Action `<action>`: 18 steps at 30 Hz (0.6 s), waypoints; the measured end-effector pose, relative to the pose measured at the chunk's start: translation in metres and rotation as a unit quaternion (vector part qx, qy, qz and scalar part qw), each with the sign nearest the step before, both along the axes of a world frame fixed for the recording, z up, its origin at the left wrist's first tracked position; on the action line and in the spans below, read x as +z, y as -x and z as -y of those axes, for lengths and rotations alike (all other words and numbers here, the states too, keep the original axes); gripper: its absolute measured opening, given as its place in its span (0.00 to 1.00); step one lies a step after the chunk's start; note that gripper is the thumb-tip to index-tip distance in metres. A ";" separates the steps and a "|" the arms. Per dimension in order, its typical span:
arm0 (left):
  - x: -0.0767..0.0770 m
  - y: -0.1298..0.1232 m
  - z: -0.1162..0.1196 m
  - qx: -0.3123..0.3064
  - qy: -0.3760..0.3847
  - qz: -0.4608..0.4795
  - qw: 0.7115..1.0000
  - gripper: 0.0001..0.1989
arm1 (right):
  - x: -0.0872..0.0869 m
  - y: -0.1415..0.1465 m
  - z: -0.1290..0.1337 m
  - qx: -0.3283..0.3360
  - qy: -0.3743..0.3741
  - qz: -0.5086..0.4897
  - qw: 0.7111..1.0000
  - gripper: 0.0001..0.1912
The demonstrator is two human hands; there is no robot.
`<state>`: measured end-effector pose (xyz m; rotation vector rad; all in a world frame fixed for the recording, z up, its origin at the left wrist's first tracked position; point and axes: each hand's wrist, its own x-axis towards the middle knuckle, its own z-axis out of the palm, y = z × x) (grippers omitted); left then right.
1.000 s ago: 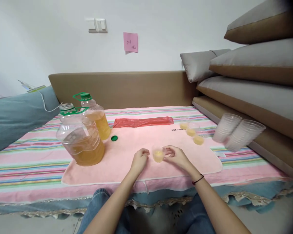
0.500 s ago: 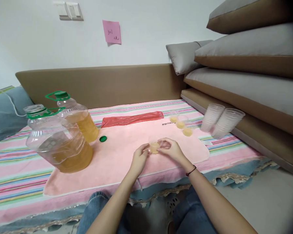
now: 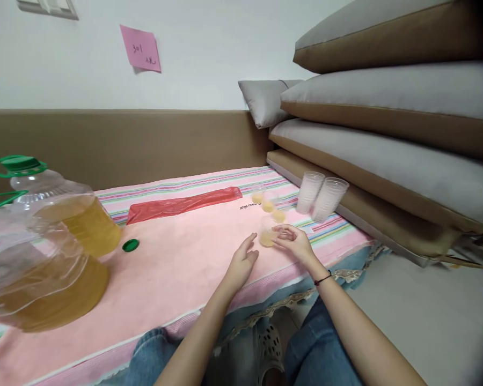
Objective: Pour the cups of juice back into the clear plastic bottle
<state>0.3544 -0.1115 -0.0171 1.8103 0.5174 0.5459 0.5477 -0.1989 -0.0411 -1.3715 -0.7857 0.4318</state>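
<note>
Between my hands is a clear plastic cup (image 3: 267,238) with pale yellow liquid in its lower part. The fingers of my right hand (image 3: 294,241) close on its right side. My left hand (image 3: 242,261) is just left of the cup, apart from it, with thumb and fingers spread and nothing in them. Beyond the cup, a row of similar cups (image 3: 268,205) with yellow liquid stands on the pink cloth (image 3: 193,252). Two stacks of clear cups (image 3: 322,197) lean side by side, farther right.
Two large bottles of amber liquid (image 3: 56,289) stand at the left. A green cap (image 3: 131,245) and a flattened red plastic bag (image 3: 185,205) lie on the cloth. Thick stacked cushions (image 3: 386,107) rise at the right, and a brown backrest (image 3: 124,142) runs along the wall.
My view has turned right. The cup has moved right with my right hand, toward the row of filled cups. My left hand has let go of it and opened.
</note>
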 end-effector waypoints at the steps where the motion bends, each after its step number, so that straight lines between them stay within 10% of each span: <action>1: -0.001 -0.001 0.002 -0.002 -0.020 -0.007 1.000 0.27 | -0.001 -0.006 0.004 -0.013 0.001 -0.001 1.000 0.25; 7: -0.007 0.006 0.019 -0.051 -0.180 -0.056 0.981 0.18 | -0.015 -0.043 0.024 -0.098 -0.007 -0.008 0.995 0.28; 12: -0.014 0.012 0.035 -0.120 -0.406 -0.143 0.894 0.17 | -0.029 -0.065 0.024 -0.161 -0.009 -0.008 0.987 0.30; 18: -0.018 0.017 0.040 -0.148 -0.469 -0.197 0.848 0.21 | -0.033 -0.068 0.017 -0.174 -0.015 0.014 0.984 0.27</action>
